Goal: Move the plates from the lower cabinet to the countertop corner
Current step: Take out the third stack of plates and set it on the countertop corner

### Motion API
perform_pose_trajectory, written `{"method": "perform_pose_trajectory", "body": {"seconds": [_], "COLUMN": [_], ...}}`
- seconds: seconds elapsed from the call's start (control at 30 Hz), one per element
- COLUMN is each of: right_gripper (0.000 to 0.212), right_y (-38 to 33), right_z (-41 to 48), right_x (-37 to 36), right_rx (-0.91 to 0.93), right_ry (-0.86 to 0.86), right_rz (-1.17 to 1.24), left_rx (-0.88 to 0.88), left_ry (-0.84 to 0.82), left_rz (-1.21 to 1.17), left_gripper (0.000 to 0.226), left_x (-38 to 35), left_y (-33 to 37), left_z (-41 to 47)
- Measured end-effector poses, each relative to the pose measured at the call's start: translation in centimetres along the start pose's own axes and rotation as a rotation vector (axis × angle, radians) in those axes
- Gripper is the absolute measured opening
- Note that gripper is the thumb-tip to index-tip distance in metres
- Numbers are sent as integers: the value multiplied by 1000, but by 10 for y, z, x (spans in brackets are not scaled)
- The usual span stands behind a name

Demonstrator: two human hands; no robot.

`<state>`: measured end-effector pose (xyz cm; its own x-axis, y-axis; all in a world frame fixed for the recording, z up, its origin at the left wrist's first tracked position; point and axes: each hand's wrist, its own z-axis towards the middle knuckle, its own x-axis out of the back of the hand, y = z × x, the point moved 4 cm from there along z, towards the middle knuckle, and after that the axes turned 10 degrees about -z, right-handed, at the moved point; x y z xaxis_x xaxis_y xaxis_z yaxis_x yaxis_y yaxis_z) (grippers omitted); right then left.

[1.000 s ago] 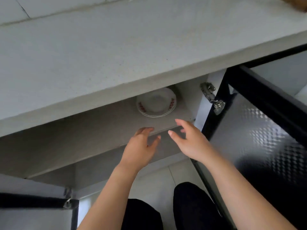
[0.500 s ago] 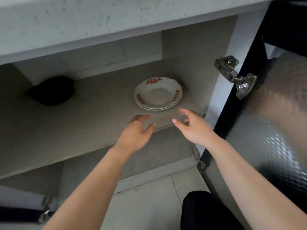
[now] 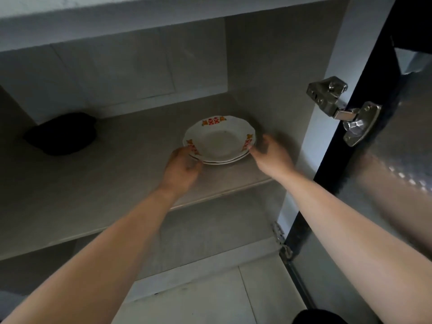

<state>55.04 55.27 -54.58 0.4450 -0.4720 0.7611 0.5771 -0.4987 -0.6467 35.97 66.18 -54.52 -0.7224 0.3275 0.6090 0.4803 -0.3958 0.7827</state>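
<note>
You have two hands in view, your left hand (image 3: 180, 169) and your right hand (image 3: 271, 155). There is a single stack of plates (image 3: 217, 141). At its front edge you can count three rims, so three plates, though blur leaves the lowest one uncertain. The top plate shows three red-and-gold motifs on its rim. You see one shelf (image 3: 93, 183), one black object (image 3: 60, 134) too dark to name, and one cabinet door (image 3: 397, 171) with two metal hinges, an upper hinge (image 3: 343, 108) and a lower hinge (image 3: 281, 239).
</note>
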Motion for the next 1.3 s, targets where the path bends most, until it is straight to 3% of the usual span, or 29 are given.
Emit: {"method": "perform_pose_trajectory", "body": {"seconds": [0.17,0.47,0.77,1.3], "right_gripper": [64,43,37,31], "right_y": [3,-8,-5,-5], "right_z": [20,38,43,-21], "right_x": [-4,-22,-27,-36], "right_rx": [-2,54,37,-6], "right_ry": [-17,15,35,-39], "right_rz": [-25,90,186,361], "left_rx": [42,50,86,132], "left_ry": [5,96,128,189], "left_rz": [8,1,-343,-384], "left_gripper": [45,56,31,42], "left_x": [-8,-12,-18,6], "left_y": [-8,-18,-18,-8], "left_z": [20,46,54,-32]}}
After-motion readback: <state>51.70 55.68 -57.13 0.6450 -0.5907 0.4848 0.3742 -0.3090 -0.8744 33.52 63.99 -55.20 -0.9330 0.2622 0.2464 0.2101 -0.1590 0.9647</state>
